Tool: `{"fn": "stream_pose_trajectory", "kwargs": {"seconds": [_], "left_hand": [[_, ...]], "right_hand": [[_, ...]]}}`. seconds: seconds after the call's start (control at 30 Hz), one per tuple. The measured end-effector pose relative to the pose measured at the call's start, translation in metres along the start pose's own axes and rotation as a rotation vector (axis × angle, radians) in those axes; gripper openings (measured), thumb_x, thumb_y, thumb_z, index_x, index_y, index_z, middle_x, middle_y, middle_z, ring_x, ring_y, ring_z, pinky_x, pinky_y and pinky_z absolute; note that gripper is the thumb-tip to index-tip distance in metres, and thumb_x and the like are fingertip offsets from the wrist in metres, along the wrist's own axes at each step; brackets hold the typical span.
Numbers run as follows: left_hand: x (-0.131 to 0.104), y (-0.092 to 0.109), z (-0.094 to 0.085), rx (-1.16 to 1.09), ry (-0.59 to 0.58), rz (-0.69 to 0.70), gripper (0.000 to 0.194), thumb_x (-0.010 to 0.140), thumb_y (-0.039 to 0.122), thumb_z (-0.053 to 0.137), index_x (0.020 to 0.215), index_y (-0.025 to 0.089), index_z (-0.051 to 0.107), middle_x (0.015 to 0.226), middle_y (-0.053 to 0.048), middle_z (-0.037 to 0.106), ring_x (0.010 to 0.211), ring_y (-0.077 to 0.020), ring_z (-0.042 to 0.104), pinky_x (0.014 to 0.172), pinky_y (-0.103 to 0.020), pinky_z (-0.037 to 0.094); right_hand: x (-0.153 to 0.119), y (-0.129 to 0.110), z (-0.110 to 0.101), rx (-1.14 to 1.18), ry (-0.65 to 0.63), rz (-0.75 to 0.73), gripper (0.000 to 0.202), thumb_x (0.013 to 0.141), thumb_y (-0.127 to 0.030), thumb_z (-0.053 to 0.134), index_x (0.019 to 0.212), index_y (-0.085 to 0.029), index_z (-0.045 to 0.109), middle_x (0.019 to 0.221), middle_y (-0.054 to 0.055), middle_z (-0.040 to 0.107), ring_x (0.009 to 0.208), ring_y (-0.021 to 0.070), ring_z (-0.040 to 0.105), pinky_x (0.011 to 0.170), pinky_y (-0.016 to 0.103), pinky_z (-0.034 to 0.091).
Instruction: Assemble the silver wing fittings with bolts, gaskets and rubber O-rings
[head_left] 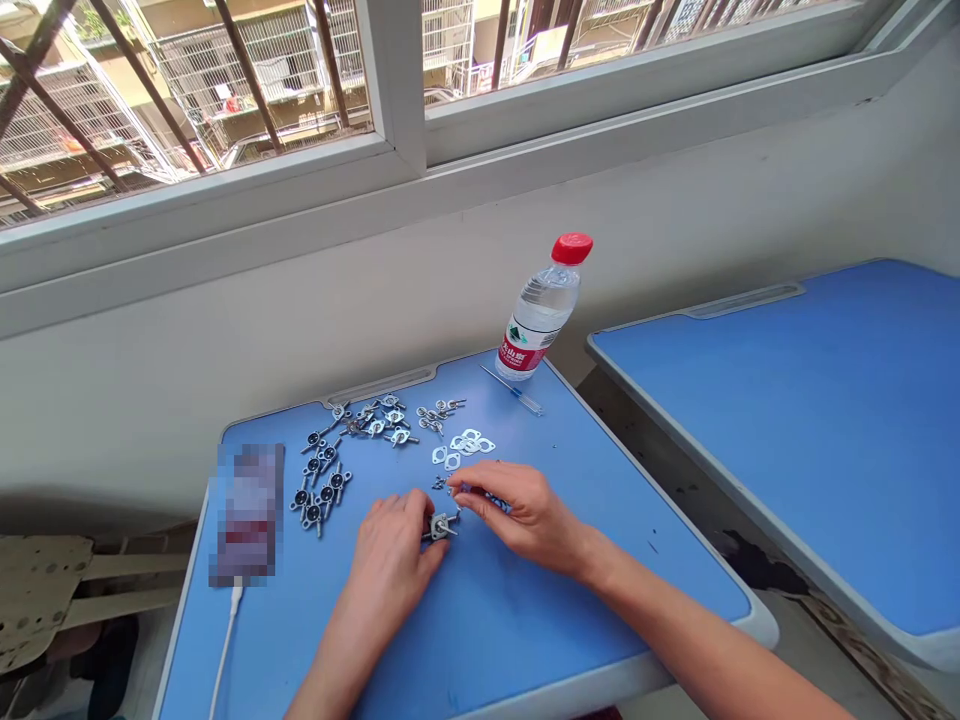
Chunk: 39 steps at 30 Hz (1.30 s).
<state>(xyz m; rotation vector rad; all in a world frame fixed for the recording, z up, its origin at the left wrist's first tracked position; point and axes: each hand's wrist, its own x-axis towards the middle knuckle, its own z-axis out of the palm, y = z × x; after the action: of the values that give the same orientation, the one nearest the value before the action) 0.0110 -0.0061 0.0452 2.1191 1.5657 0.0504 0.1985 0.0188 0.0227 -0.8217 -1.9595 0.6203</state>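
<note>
My left hand (394,545) rests on the blue desk, its fingers curled round a small metal fitting (440,526) with a plate on top and a thin rod sticking out. Just right of it, my right hand (517,505) is closed in a pinch above a group of tiny dark pieces (439,483), probably screws. What its fingertips hold is too small to make out. Something with a blue and dark pattern (498,502) shows beneath that palm. Beyond the hands lie several flat oval metal plates (469,442) with large holes.
Several fittings with black round centres (327,494) lie left, plated ones (377,427) behind, and small rod parts (436,413) near them. A phone (247,515) with a white cable (227,640), a water bottle (538,320) and a thin blue-and-clear tool (517,391) edge the desk (600,620).
</note>
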Motion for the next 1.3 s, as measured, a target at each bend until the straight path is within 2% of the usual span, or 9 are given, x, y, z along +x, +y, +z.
{"fn": "stream_pose_trajectory", "kwargs": {"seconds": [0.13, 0.23, 0.3, 0.4, 0.5, 0.7, 0.87, 1.03, 1.3], "left_hand": [[-0.006, -0.002, -0.011, -0.259, -0.143, 0.003, 0.009, 0.078, 0.013, 0.055, 0.083, 0.021, 0.054, 0.084, -0.001, 0.069, 0.08, -0.0194, 0.061, 0.069, -0.03, 0.042], [-0.01, -0.004, -0.02, -0.329, -0.227, 0.021, 0.008, 0.077, 0.013, 0.055, 0.076, 0.021, 0.055, 0.072, 0.003, 0.065, 0.069, -0.0161, 0.058, 0.062, -0.027, 0.04], [-0.01, -0.006, -0.023, -0.324, -0.144, 0.026, 0.006, 0.08, 0.015, 0.057, 0.08, 0.021, 0.057, 0.076, 0.002, 0.063, 0.073, -0.0167, 0.058, 0.064, -0.027, 0.041], [-0.008, -0.01, -0.022, -0.249, 0.045, 0.073, 0.013, 0.082, 0.015, 0.06, 0.093, 0.023, 0.058, 0.097, -0.001, 0.063, 0.093, -0.0211, 0.057, 0.078, -0.033, 0.045], [-0.004, -0.012, -0.014, -0.19, 0.099, 0.165, 0.026, 0.081, 0.011, 0.063, 0.103, 0.025, 0.057, 0.115, -0.002, 0.06, 0.107, -0.0239, 0.054, 0.092, -0.04, 0.044], [0.0, -0.008, 0.002, -0.12, 0.088, 0.185, 0.039, 0.082, 0.009, 0.061, 0.117, 0.023, 0.051, 0.113, -0.004, 0.062, 0.108, -0.0253, 0.055, 0.093, -0.042, 0.043], [0.001, 0.001, 0.004, -0.038, 0.042, 0.142, 0.042, 0.085, 0.009, 0.057, 0.125, 0.022, 0.048, 0.112, -0.006, 0.064, 0.105, -0.0261, 0.055, 0.089, -0.041, 0.042], [0.0, 0.004, 0.004, 0.019, 0.031, 0.136, 0.028, 0.087, 0.013, 0.059, 0.113, 0.023, 0.056, 0.112, -0.005, 0.066, 0.104, -0.0263, 0.056, 0.087, -0.04, 0.041], [0.001, 0.004, 0.005, 0.08, 0.0, 0.111, 0.011, 0.09, 0.015, 0.059, 0.097, 0.022, 0.062, 0.099, -0.002, 0.066, 0.094, -0.0246, 0.058, 0.081, -0.038, 0.039]], "right_hand": [[-0.001, 0.003, 0.005, 0.021, 0.016, 0.053, 0.021, 0.097, -0.019, 0.049, 0.104, -0.019, 0.069, 0.091, 0.006, 0.076, 0.081, 0.0179, 0.071, 0.074, 0.029, 0.059], [0.0, 0.003, 0.004, 0.061, 0.056, 0.116, 0.02, 0.096, -0.018, 0.049, 0.103, -0.02, 0.068, 0.093, 0.006, 0.076, 0.084, 0.0181, 0.071, 0.076, 0.03, 0.059], [0.001, 0.002, 0.001, 0.069, 0.145, 0.176, 0.019, 0.095, -0.019, 0.05, 0.104, -0.02, 0.067, 0.091, 0.006, 0.074, 0.08, 0.0174, 0.07, 0.074, 0.03, 0.058], [0.002, 0.002, -0.008, 0.047, 0.28, 0.266, 0.018, 0.095, -0.022, 0.05, 0.107, -0.019, 0.064, 0.081, 0.003, 0.069, 0.071, 0.0153, 0.065, 0.068, 0.028, 0.056], [0.003, 0.002, -0.015, 0.027, 0.314, 0.301, 0.019, 0.096, -0.023, 0.048, 0.107, -0.019, 0.062, 0.075, 0.001, 0.064, 0.067, 0.0139, 0.061, 0.065, 0.027, 0.053], [0.003, 0.0, -0.017, -0.04, 0.253, 0.233, 0.018, 0.094, -0.02, 0.048, 0.105, -0.018, 0.063, 0.072, 0.001, 0.063, 0.064, 0.0143, 0.059, 0.062, 0.027, 0.051], [0.003, -0.004, -0.018, -0.05, 0.086, 0.133, 0.019, 0.092, -0.017, 0.047, 0.101, -0.017, 0.065, 0.07, 0.002, 0.065, 0.061, 0.0141, 0.058, 0.061, 0.026, 0.05], [0.002, -0.005, -0.018, -0.044, -0.064, 0.122, 0.021, 0.093, -0.016, 0.046, 0.102, -0.017, 0.065, 0.089, 0.007, 0.073, 0.073, 0.0153, 0.065, 0.067, 0.026, 0.052], [0.002, -0.004, -0.019, -0.046, -0.106, 0.109, 0.022, 0.094, -0.015, 0.045, 0.105, -0.017, 0.064, 0.092, 0.007, 0.072, 0.076, 0.0157, 0.066, 0.071, 0.027, 0.053]]}}
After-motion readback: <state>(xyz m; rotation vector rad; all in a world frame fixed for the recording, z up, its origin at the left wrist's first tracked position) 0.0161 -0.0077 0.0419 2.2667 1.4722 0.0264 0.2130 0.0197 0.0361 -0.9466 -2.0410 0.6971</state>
